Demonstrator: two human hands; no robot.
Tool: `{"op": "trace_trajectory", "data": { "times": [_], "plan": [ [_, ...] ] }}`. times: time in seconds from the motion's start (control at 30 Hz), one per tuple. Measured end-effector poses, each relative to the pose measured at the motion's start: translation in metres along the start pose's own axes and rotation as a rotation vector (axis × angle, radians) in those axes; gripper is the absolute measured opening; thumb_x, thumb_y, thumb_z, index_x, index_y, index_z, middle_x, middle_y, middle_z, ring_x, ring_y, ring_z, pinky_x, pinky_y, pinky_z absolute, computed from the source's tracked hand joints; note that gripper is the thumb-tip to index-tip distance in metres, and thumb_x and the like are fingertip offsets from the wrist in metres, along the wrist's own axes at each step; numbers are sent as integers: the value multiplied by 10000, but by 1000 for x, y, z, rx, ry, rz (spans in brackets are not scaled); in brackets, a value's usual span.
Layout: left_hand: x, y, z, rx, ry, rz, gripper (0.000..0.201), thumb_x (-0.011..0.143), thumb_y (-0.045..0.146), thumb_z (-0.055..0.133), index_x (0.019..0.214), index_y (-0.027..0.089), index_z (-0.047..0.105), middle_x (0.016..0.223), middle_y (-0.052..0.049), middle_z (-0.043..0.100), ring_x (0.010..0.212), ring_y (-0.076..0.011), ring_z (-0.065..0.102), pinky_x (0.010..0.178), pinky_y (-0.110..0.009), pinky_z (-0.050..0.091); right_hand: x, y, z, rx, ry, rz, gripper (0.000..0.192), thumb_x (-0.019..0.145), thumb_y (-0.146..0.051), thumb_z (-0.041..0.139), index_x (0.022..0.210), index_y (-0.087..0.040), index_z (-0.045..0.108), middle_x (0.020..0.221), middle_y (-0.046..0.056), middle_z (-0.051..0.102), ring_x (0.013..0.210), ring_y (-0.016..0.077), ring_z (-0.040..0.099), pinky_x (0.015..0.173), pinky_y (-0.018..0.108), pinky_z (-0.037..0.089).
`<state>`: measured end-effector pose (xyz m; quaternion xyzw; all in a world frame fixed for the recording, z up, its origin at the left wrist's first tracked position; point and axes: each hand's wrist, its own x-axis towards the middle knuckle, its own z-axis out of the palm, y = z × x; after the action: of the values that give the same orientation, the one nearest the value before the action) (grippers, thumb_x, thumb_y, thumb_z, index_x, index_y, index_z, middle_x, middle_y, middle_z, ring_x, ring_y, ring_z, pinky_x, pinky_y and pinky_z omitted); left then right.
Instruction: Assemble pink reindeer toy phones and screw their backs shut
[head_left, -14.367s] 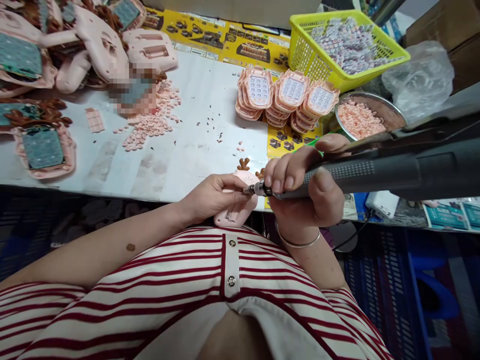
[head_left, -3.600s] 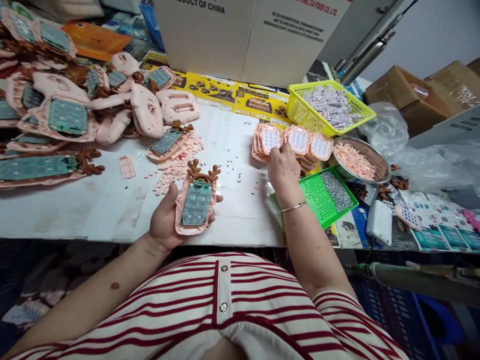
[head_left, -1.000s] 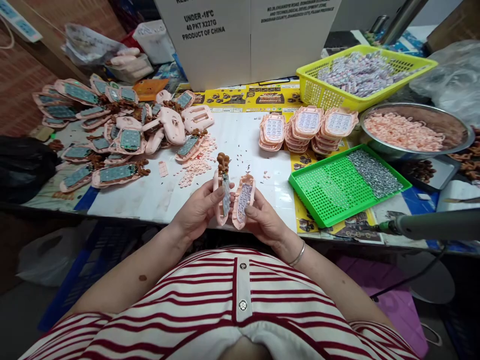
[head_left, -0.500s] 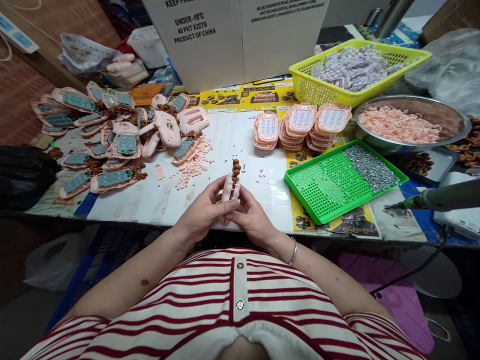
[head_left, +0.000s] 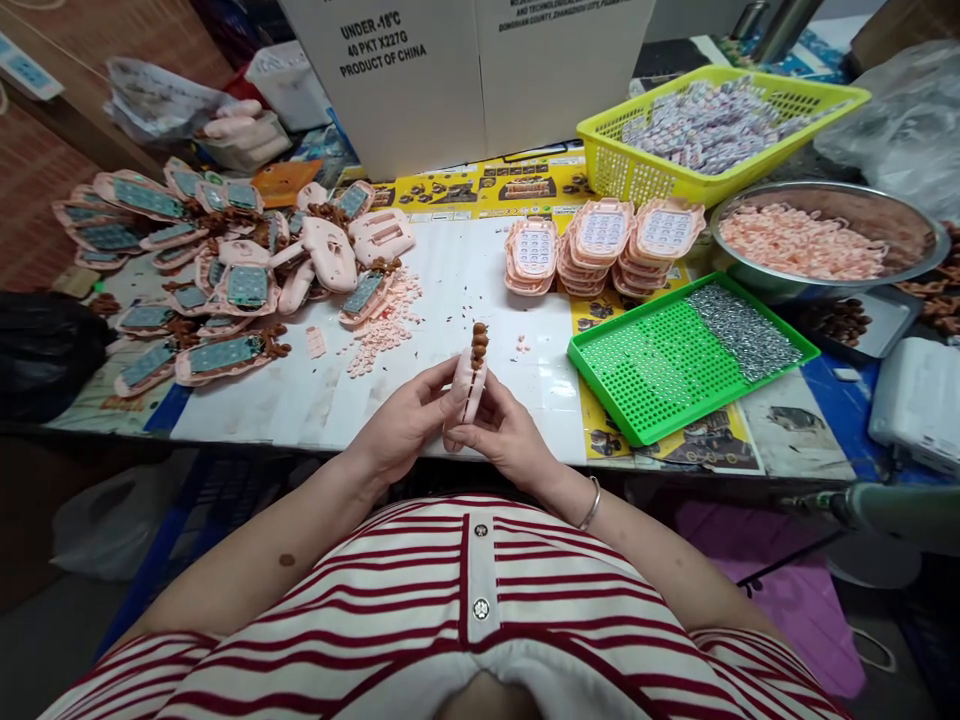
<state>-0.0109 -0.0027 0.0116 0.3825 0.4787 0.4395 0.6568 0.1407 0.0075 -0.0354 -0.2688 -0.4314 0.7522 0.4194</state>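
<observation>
Left hand [head_left: 409, 425] and right hand [head_left: 501, 435], fingers curled, pinched between them a pink toy phone [head_left: 469, 378], held edge-on and upright above the bench [head_left: 315, 400] front edge, its two shell halves pressed together, brown antlers uppermost.

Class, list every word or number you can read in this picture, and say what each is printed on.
"UNDER -18°C" – white carton
"40 PKT X227G" – same carton
"PRODUCT OF CHINA" – same carton
Small print on the carton's right panel: cut off, unreadable
Yellow printed sheet: too small to read
</observation>
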Motion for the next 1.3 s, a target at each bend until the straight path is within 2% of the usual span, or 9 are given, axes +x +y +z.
{"op": "trace_trajectory", "data": {
  "times": [0.13,0.3,0.47,0.57,0.7,0.87,1.03,1.17,1.3],
  "plan": [
    [2,0,-6,-26,8,62,606,714,410,911,1246,204,709,1323,-105,702,1255,-266,620,997,-304,504,-3,-3,-6,-4,-76,19,690,661,-389,910,1269,-260,610,1128,11,691,974,171,658,979,356,550],
    [5,-1,-14,-214,-103,-94,641,564,445,974,1085,140,758,1157,-140,761,957,-265,726,854,-356,570,-9,-13,-11,-201,-301,-11,629,774,-676,731,1137,-169,647,1013,50,687,912,186,638,888,363,549],
    [1,-6,-7,-338,45,2,507,518,267,989,951,172,742,994,-73,786,953,-241,733,873,-343,563,-21,-23,2,-876,-26,-254,496,986,-561,484,1284,-170,549,1147,142,703,905,231,677,797,384,554],
    [-3,-8,-3,-357,99,28,512,490,268,1000,908,193,715,954,-41,782,924,-238,741,788,-318,576,-23,-23,8,-1009,-1,-349,453,1019,-500,432,1337,-187,515,1143,156,714,909,245,704,771,375,554],
    [-4,-9,-2,-283,156,114,472,577,292,977,960,198,718,1020,-45,787,974,-213,737,854,-298,574,-15,-11,0,-798,3,-277,475,991,-544,486,1312,-197,530,1065,102,721,897,220,691,799,367,568],
    [-5,-11,1,-37,185,311,392,723,406,896,1022,183,774,1087,-89,790,999,-227,734,899,-314,572,-8,6,-16,-447,45,-249,489,923,-582,608,1271,-241,566,1215,70,682,1078,207,648,991,385,544],
    [-4,-7,11,186,258,427,473,759,503,841,1055,143,767,1099,-132,785,1007,-270,735,922,-376,580,-3,13,-8,-172,175,-193,394,856,-550,722,1147,-294,647,1138,12,691,1043,178,636,998,358,537],
    [-2,-10,11,406,224,470,617,845,508,750,1343,156,654,1372,-164,680,1270,-312,633,1109,-433,474,2,7,3,142,281,-151,335,877,-531,704,1155,-360,627,1150,-32,707,1034,137,655,899,288,576],
    [-5,-18,12,578,233,537,426,952,404,618,1315,193,690,1283,-109,739,1167,-284,687,1242,-486,281,5,4,3,116,311,-123,389,939,-542,594,1302,-416,533,1366,-33,649,1247,132,623,1020,315,566]
  ]
}}
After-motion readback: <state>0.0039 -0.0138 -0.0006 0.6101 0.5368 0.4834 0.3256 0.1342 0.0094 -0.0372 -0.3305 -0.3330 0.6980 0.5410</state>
